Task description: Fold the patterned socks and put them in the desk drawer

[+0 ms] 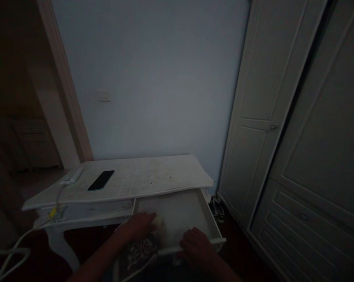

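Observation:
A white drawer [179, 211] stands pulled out of a white table [135, 172]. My right hand [196, 244] has its fingers curled over the drawer's front edge. At the drawer's left side is my left hand [141, 225], its fingers bent down beside a pale, blurred thing [159, 227]; what lies under the fingertips is hidden. Below my left wrist shows a dark item with a white pattern [141, 250], within a pale rim; its kind is too dim to tell.
A phone [101, 180] and a white power strip [72, 176] with a cable lie on the tabletop's left. A second, closed drawer [91, 209] sits to the left. White wardrobes [253, 117] rise on the right, with shoes [217, 209] on the floor between.

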Action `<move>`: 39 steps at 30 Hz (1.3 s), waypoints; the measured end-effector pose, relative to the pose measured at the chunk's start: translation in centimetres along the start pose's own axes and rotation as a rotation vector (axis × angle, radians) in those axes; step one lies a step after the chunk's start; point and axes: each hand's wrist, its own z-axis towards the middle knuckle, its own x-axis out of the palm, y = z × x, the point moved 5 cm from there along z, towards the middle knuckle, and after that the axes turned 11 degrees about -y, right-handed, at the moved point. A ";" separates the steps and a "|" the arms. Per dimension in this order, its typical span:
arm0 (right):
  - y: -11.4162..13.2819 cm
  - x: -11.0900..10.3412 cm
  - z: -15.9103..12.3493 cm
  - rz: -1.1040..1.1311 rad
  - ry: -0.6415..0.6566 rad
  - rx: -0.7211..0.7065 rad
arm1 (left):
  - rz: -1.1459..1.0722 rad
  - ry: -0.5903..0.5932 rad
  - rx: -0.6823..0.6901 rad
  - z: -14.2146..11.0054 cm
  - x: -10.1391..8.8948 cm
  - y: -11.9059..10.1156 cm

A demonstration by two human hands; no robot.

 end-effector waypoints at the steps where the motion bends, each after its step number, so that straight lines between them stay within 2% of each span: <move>1: 0.0 0.1 -0.2 0.004 -0.001 -0.004 | 0.013 -0.027 -0.020 0.8 0.1 -0.2; 5: -0.3 0.2 -0.7 0.012 0.002 0.008 | 0.058 -0.174 -0.119 3.7 0.9 -1.3; 7: -0.4 0.3 -0.7 0.020 0.011 0.030 | 0.063 -0.194 -0.116 4.9 1.9 -2.4; 9: -0.4 0.6 -0.7 0.035 0.020 0.051 | 0.037 -0.169 -0.037 5.9 3.2 -4.2; 14: -0.5 1.8 -0.8 0.058 0.018 0.076 | -0.094 0.002 0.317 7.2 6.1 -10.1; 16: -0.6 2.2 -0.8 0.061 -0.029 0.057 | -0.118 0.030 0.382 7.1 6.9 -11.3; 19: -0.7 2.7 -1.0 0.054 -0.137 0.005 | -0.109 0.009 0.342 6.8 7.2 -10.4; 23: -0.8 3.2 -1.3 0.004 -0.213 -0.017 | -0.028 -0.041 0.143 6.0 6.6 -5.5; 26: -0.9 3.4 -1.4 -0.039 -0.221 -0.030 | 0.082 -0.162 -0.070 5.0 5.3 -1.6; 29: -1.0 3.6 -1.3 -0.068 -0.242 -0.060 | 0.160 -0.260 -0.206 3.8 4.5 0.3; 33: -1.2 3.8 -1.0 -0.085 -0.235 -0.071 | 0.185 -0.257 -0.196 3.8 4.6 -0.7; 39: -0.8 3.6 -0.6 -0.088 -0.295 -0.120 | 0.145 -0.209 -0.007 7.3 5.2 -5.3</move>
